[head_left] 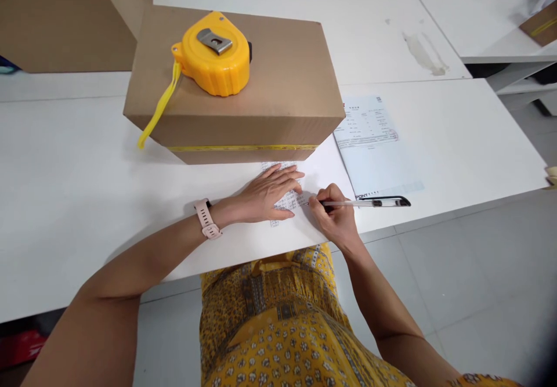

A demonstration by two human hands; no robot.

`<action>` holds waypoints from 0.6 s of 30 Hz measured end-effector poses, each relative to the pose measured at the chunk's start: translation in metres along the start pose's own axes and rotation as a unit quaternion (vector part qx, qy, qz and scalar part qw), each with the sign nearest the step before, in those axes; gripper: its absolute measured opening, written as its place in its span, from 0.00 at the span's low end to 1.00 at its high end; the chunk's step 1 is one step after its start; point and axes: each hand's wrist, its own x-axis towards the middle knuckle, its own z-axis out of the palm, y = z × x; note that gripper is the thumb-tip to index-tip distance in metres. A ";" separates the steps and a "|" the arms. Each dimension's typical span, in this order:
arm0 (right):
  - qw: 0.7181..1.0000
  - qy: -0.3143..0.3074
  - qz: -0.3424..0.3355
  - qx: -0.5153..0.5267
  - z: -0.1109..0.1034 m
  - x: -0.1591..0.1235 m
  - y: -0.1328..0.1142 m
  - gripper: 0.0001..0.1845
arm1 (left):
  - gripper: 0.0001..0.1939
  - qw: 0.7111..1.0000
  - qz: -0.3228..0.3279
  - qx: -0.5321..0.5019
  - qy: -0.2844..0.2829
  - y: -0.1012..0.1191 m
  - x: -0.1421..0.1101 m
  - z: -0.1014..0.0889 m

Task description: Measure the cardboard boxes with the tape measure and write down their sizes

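My left hand [268, 194] lies flat with its fingers spread over a white sheet of paper [289, 202] covered in rows of dark handwriting. Part of the writing is hidden under that hand. A pink watch band [208, 219] is around the left wrist. In my right hand [336, 216] is a clear pen [369, 202] with a black cap on its back end, gripped between thumb and fingers. The pen's tip points left, at the edge of the handwriting. Just beyond the left fingertips stands a closed cardboard box [287, 68] with yellow tape along its side.
A yellow tape measure [216, 56] rests on the box, its yellow strap [161, 105] hanging over the front edge. Right of the box lies a printed form [374, 149] on the white table [470, 126]. A larger carton [65, 21] stands at the back left; another box [542, 25] is far right.
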 end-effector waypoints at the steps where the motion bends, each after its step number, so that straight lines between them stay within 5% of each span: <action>1: 1.000 -0.003 -0.001 0.001 0.000 0.001 0.000 0.14 | 0.21 1.000 -0.001 0.000 -0.001 0.000 0.000 0.000; 18: 1.000 -0.011 0.004 0.020 -0.002 0.002 0.005 0.14 | 0.21 1.000 -0.007 -0.005 -0.002 0.001 0.000 -0.001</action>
